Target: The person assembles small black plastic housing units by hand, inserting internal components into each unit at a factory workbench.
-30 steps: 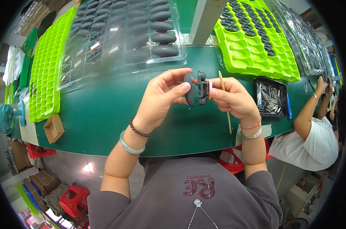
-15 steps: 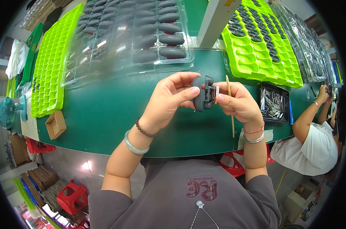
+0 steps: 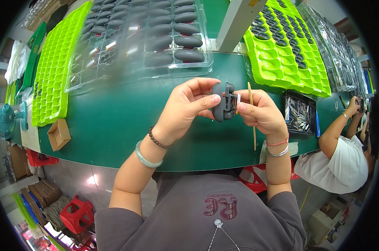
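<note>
Above the green table, my left hand (image 3: 192,103) grips a smooth dark grey oval shell (image 3: 217,102) between thumb and fingers. Facing its inner side is a black plastic inner part (image 3: 229,100), pinched by the thumb and fingers of my right hand (image 3: 260,111). The two pieces stand upright side by side, very close; whether they touch I cannot tell. A small white piece (image 3: 238,99) and a bit of red and yellow show on the inner part beside my right fingertips. A thin wooden stick (image 3: 254,134) is also held in my right hand, roughly upright.
A clear plastic tray (image 3: 135,77) of grey shells lies ahead. Lime green trays stand left (image 3: 51,83) and right (image 3: 265,69), near a grey post (image 3: 235,29). A black box (image 3: 300,113) holds small metal pieces. A small carton (image 3: 59,134) sits left; a co-worker (image 3: 336,163) sits right.
Both hands keep nearly the same pose and grip. The whole view has shifted slightly; the shell and the inner part stay close together.
</note>
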Tool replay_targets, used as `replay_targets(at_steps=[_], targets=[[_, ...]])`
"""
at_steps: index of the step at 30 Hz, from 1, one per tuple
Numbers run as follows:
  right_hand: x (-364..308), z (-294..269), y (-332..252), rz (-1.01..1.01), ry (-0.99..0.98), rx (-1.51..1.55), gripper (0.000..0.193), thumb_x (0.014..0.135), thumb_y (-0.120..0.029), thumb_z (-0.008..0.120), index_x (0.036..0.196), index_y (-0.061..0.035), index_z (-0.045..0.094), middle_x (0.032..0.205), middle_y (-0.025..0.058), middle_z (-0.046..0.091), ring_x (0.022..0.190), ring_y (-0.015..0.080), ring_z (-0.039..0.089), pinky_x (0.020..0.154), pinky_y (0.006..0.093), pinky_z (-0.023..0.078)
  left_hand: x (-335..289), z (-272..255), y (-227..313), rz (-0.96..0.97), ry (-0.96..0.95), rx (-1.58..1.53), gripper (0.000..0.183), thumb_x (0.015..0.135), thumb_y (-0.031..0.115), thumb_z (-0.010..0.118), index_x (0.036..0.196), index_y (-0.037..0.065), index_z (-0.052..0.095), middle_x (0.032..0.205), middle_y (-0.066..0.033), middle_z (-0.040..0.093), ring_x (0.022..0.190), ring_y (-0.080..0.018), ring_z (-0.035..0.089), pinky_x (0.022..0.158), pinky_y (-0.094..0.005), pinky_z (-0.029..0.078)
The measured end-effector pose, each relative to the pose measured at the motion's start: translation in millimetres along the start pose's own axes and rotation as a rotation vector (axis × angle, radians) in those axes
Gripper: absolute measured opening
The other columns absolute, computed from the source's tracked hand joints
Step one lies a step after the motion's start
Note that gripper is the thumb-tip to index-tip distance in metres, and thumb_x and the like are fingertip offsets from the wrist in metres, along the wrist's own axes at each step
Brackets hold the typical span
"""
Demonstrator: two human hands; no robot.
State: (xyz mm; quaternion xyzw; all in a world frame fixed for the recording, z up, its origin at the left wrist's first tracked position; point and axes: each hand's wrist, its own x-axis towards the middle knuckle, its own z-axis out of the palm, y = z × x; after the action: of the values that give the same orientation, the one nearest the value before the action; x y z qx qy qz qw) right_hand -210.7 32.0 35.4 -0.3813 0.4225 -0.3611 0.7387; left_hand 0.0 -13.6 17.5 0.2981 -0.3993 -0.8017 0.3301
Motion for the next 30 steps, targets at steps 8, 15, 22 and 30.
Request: replay_targets(at_steps=[8,15,22,30], targets=[[2,-3,3,0.001,-0.008,0.005,0.028,0.088,-0.018,0.059,0.109,0.0013,0.059,0.069,-0.0059,0.052,0.047,-0.0021,0.029,0.039,0.0163,0.019,0,3,1,-0.006,0.02,-0.03,0.037,0.082,0.01,0.066,0.115,-0.001,0.052,0.101,-0.0085,0.06,0.088,-0.013,0.059,0.068,-0.025,0.054],[1,-2,3,0.027,-0.023,0.002,0.027,0.088,-0.018,0.059,0.106,0.0017,0.06,0.063,-0.0078,0.047,0.046,-0.0018,0.027,0.039,0.0173,0.018,0,2,-1,-0.002,-0.009,-0.016,0.036,0.082,0.008,0.065,0.115,-0.002,0.052,0.101,-0.0093,0.059,0.09,-0.0145,0.06,0.071,-0.0274,0.054],[0,-2,4,0.027,-0.018,-0.035,0.029,0.088,-0.02,0.059,0.108,0.0018,0.06,0.058,-0.0091,0.041,0.046,-0.0014,0.026,0.039,0.0177,0.017,2,1,-3,0.019,-0.041,0.007,0.035,0.082,0.006,0.064,0.114,-0.003,0.052,0.103,-0.01,0.059,0.09,-0.0155,0.06,0.073,-0.029,0.054],[0,-2,6,0.02,-0.003,-0.087,0.032,0.088,-0.019,0.061,0.112,0.001,0.06,0.055,-0.0106,0.037,0.045,-0.0012,0.024,0.039,0.0187,0.016,3,-1,-7,0.036,-0.088,0.066,0.037,0.084,0.006,0.062,0.118,-0.002,0.052,0.104,-0.0101,0.06,0.093,-0.0151,0.06,0.077,-0.0297,0.054]])
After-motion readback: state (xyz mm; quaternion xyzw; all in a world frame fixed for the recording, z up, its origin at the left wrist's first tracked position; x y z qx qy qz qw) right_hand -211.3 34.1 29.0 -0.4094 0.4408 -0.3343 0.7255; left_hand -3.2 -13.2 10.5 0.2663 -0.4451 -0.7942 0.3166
